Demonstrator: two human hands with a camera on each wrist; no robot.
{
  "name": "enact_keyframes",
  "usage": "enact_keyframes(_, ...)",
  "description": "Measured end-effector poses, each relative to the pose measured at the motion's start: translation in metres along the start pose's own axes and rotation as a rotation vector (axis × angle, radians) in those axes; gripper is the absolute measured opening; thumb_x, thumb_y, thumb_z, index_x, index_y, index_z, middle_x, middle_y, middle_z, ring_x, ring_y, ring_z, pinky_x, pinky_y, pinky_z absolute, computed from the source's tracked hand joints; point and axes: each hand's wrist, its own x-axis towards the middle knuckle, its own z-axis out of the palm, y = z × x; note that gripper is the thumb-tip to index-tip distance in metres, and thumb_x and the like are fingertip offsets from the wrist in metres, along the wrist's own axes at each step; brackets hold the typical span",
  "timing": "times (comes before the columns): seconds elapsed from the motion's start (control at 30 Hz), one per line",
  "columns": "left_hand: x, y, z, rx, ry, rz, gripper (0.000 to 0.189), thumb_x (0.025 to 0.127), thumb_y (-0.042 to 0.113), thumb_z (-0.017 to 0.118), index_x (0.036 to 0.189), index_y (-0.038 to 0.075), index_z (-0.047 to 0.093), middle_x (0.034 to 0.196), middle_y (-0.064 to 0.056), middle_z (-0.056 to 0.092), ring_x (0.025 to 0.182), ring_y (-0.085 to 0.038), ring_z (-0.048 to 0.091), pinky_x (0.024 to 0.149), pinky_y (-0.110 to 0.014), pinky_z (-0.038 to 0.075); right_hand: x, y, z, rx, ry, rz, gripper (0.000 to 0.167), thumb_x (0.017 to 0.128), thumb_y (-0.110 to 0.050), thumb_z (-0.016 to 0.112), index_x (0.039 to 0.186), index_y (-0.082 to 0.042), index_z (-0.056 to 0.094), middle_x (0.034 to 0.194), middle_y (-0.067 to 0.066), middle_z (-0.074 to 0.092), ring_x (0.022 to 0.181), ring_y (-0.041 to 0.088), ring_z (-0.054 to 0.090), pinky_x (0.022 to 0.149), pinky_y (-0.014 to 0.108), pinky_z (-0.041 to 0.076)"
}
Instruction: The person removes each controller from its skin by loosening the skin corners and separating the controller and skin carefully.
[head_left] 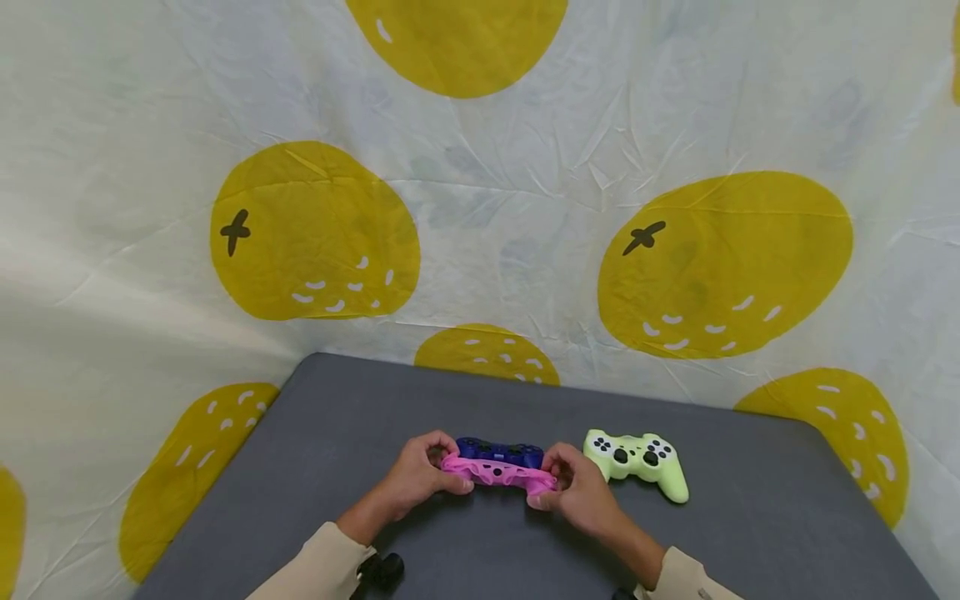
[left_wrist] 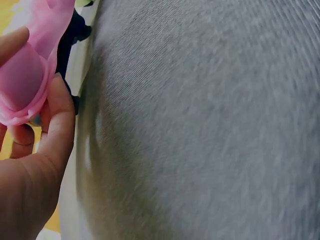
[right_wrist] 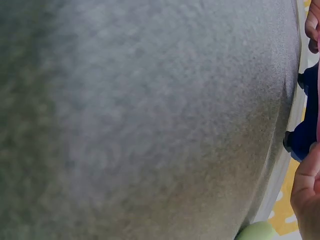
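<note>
Between the two hands is a dark blue game controller (head_left: 501,452) with a pink silicone sleeve (head_left: 498,473) on its near side. The left hand (head_left: 415,477) pinches the sleeve's left end between thumb and fingers; in the left wrist view, the pink sleeve (left_wrist: 25,75) bulges there. At the other end, the right hand (head_left: 576,492) pinches the sleeve's right part. The right wrist view shows the blue controller (right_wrist: 306,117) at its edge, with thumbsticks pointing left. How far the sleeve covers the grips is partly hidden by the fingers.
A pale yellow-green controller (head_left: 637,460) lies on the dark grey table (head_left: 375,400), just beyond the right hand. Behind the table hangs a white cloth (head_left: 510,250) printed with yellow fruit shapes. Black wrist straps (head_left: 384,571) sit at the cuffs.
</note>
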Motion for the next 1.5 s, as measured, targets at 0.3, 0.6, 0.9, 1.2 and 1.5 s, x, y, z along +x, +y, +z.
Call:
enact_keyframes(0.3,-0.0016,0.0058,0.0,0.022,0.068,-0.02,0.047,0.067,-0.001,0.093,0.106,-0.003,0.067,0.09,-0.006,0.06,0.081,-0.017,0.054,0.064,-0.025,0.046,-0.0014,-0.0018,-0.0003,0.019,0.035,0.037,0.041,0.067,-0.002,0.095,0.093,-0.004,0.063,0.095,0.01,0.066,0.082,0.009,0.064,0.076,0.023,0.056)
enact_keyframes(0.6,0.0,-0.0001,-0.0001,0.001,0.08,-0.014,0.045,0.068,-0.003,0.092,0.107,-0.006,0.069,0.091,-0.005,0.063,0.081,-0.017,0.057,0.067,-0.025,0.049,-0.005,-0.0009,0.0038,0.008,0.012,-0.015,0.039,0.066,0.0,0.094,0.09,-0.006,0.063,0.076,0.004,0.056,0.065,0.006,0.048,0.06,0.021,0.041)
enact_keyframes(0.9,0.0008,0.0004,0.0,0.041,0.097,-0.014,0.043,0.068,-0.001,0.093,0.104,-0.006,0.069,0.085,-0.003,0.062,0.077,-0.016,0.055,0.066,-0.025,0.048,-0.0059,-0.0002,0.0078,-0.038,0.041,-0.011,0.04,0.066,0.004,0.093,0.085,-0.013,0.062,0.071,0.0,0.052,0.063,0.005,0.047,0.059,0.02,0.039)
enact_keyframes(1.2,-0.0006,0.0001,-0.0004,0.082,0.107,0.01,0.041,0.068,0.0,0.093,0.101,-0.004,0.07,0.082,-0.003,0.061,0.074,-0.016,0.053,0.064,-0.025,0.046,-0.0056,-0.0001,0.0067,-0.019,0.015,-0.016,0.038,0.067,-0.001,0.094,0.087,-0.01,0.062,0.074,0.001,0.054,0.064,0.005,0.047,0.059,0.02,0.04)
enact_keyframes(1.5,-0.0033,0.0008,0.0011,0.077,0.136,0.015,0.04,0.068,-0.002,0.092,0.101,-0.003,0.069,0.084,-0.008,0.064,0.077,-0.016,0.056,0.066,-0.024,0.047,-0.0083,-0.0006,0.0077,0.025,0.021,-0.028,0.04,0.068,-0.004,0.095,0.091,-0.007,0.063,0.087,0.004,0.062,0.08,0.006,0.057,0.073,0.025,0.052)
